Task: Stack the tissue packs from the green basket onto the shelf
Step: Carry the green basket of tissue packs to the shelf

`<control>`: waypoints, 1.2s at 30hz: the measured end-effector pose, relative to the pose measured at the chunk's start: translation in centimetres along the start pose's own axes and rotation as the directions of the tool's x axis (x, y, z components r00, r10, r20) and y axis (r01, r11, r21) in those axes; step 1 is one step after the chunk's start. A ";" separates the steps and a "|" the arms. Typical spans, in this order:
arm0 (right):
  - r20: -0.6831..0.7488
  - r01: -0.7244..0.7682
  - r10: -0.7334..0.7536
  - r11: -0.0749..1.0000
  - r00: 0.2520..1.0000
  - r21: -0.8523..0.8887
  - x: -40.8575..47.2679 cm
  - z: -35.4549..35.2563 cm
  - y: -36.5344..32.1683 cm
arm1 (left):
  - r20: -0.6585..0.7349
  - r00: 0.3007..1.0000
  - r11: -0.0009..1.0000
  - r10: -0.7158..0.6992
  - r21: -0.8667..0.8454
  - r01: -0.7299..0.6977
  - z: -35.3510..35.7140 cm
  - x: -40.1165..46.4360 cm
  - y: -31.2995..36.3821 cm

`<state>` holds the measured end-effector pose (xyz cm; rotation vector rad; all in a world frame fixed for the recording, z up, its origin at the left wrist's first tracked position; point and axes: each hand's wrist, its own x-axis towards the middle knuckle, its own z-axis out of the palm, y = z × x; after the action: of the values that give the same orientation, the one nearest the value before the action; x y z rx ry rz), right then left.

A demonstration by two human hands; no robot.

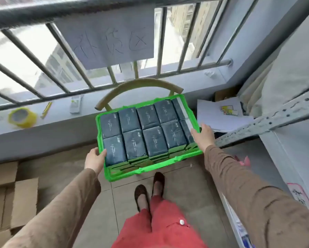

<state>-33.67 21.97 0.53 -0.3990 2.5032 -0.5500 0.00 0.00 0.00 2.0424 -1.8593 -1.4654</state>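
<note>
A green basket [151, 169] rests on a chair in the middle of the view, filled with several dark blue tissue packs [134, 144] laid in two rows, with more layers beneath. My left hand [94, 159] grips the basket's left rim near its front corner. My right hand [202, 136] grips the right rim. Part of the grey metal shelf [268, 122] shows at the right, its perforated rail running diagonally above a pale shelf board.
The chair's curved back [139, 86] stands against a window ledge under a barred railing. A yellow tape roll [22, 117] and a pen lie on the ledge. Papers [219, 113] lie right of the basket. Cardboard boxes [10, 197] sit on the floor, left.
</note>
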 end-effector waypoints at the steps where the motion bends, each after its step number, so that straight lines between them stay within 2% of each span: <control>1: -0.003 -0.029 0.029 0.999 1.000 0.022 0.9 0.1 0.0 | -0.009 0.998 0.997 -0.057 -0.045 0.057 0.4 1.0 -0.1; 3: 0.046 -0.105 0.101 0.990 0.994 0.097 2.5 0.0 -0.2 | 0.030 0.985 0.963 -0.170 -0.208 0.173 1.4 2.1 0.2; 6: 0.169 -0.259 0.221 0.932 0.960 0.255 4.7 0.4 -0.2 | 0.094 0.947 0.839 -0.308 -0.443 0.316 2.8 3.3 1.0; 11: 0.269 -0.433 0.339 0.711 0.901 0.554 6.1 0.8 -0.8 | 0.063 0.916 0.712 -0.396 -0.610 0.349 3.8 5.2 1.4; 14: 0.303 -0.477 0.373 0.599 0.877 0.643 4.9 0.7 -0.5 | 0.071 0.908 0.670 -0.412 -0.653 0.355 3.7 5.0 1.5; 18: 0.284 -0.497 0.448 0.485 0.848 0.719 0.4 1.2 1.7 | 0.079 0.928 0.717 -0.365 -0.611 0.335 2.5 4.8 0.8; 22: 0.247 -0.479 0.544 0.338 0.802 0.810 -6.8 2.2 5.2 | 0.167 0.938 0.785 -0.302 -0.515 0.345 1.5 3.8 0.7; 27: 0.216 -0.385 0.661 0.120 0.719 0.915 -19.4 3.4 9.3 | 0.279 0.950 0.912 -0.137 -0.338 0.231 1.5 2.6 0.1; 32: 0.269 -0.250 0.763 -0.145 0.588 0.957 -34.0 5.1 15.1 | 0.408 0.912 0.983 -0.044 -0.147 0.113 5.1 -5.1 -0.2; 36: 0.279 -0.107 0.832 -0.261 0.480 0.959 -46.4 6.8 21.0 | 0.533 0.845 1.000 0.028 -0.012 -0.025 9.3 -13.5 -2.6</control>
<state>4.25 56.15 6.12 1.6626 1.5141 -1.9542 -1.78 16.46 1.46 1.7028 -2.0241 -2.2034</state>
